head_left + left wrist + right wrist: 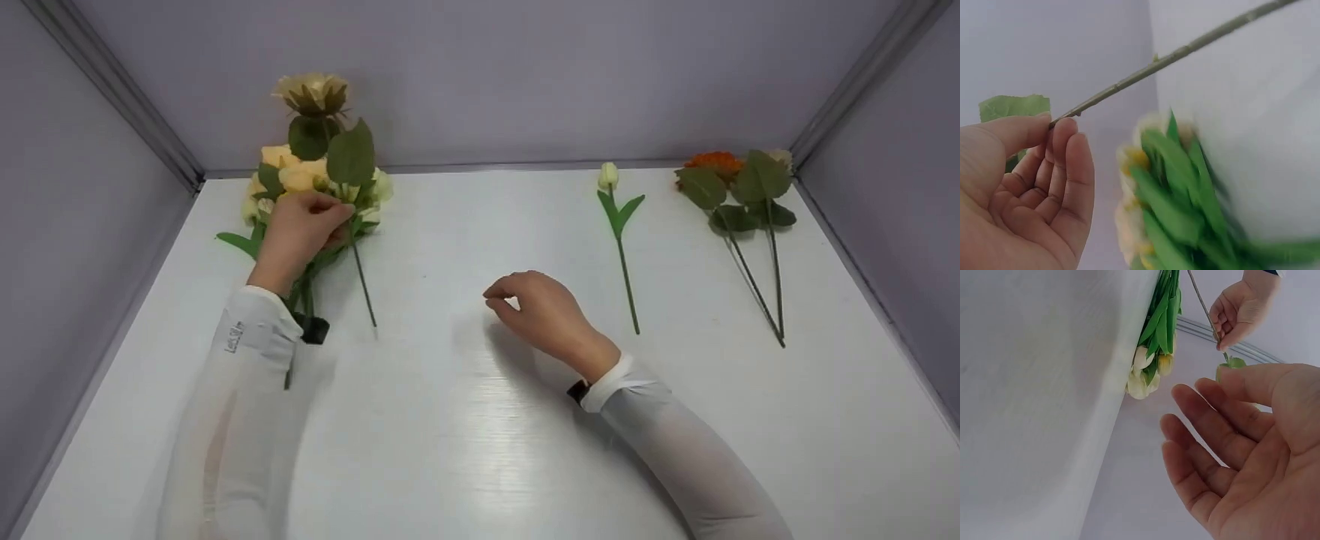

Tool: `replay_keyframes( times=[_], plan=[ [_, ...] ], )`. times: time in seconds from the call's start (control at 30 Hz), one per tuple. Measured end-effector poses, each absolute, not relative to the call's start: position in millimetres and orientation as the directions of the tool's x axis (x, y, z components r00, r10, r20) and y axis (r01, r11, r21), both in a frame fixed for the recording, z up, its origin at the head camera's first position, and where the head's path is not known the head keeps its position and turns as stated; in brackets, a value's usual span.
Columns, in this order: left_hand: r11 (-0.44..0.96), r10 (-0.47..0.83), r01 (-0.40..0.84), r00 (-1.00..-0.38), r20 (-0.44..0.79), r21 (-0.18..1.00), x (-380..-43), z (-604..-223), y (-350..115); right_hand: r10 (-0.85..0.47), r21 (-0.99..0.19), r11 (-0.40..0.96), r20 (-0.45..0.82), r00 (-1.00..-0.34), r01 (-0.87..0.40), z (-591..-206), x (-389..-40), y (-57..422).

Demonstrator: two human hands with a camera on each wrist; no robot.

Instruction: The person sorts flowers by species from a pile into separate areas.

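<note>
My left hand (304, 229) pinches the stem of a pale yellow rose (313, 94) between thumb and fingertips. The rose's head and leaves (351, 156) rise above the hand, and its thin stem (1145, 70) slants below it. Under and behind that hand lies a bunch of yellow and cream flowers (301, 176) with green leaves, partly hidden by the hand and sleeve. In the right wrist view, cream tulips (1139, 382) show in that bunch. My right hand (540, 315) hovers over the middle of the white table with relaxed, bent fingers and nothing in them.
A single cream tulip (609, 177) lies right of centre. Further right lie an orange flower (714, 163) and a pale flower (781, 157), their stems crossing near the lower ends. Grey panels (510, 82) wall the white table (420, 420) at the back and sides.
</note>
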State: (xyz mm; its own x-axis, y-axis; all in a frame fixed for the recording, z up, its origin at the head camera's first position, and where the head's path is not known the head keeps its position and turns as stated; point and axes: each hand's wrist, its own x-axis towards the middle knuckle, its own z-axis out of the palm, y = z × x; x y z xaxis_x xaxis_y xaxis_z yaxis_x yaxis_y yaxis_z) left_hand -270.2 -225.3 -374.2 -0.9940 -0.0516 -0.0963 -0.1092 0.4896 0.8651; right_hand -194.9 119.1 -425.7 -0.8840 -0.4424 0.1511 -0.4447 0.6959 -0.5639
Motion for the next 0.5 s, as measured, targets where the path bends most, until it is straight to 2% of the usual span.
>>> replay_keyframes(
  times=[0.27, 0.5],
  plan=[
    [0.161, 0.070, 0.008, -0.998, -0.003, 0.987, -260.4, -377.7, -150.4, -0.365, -0.701, 0.597, 0.196, -0.910, -0.391, -420.0, -197.2, 125.8],
    [0.028, 0.114, 0.071, -0.991, 0.067, 0.997, -249.4, -388.3, -104.0, -0.343, -0.770, 0.576, 0.079, -0.936, -0.276, -414.4, -200.8, 131.6]
  ],
)
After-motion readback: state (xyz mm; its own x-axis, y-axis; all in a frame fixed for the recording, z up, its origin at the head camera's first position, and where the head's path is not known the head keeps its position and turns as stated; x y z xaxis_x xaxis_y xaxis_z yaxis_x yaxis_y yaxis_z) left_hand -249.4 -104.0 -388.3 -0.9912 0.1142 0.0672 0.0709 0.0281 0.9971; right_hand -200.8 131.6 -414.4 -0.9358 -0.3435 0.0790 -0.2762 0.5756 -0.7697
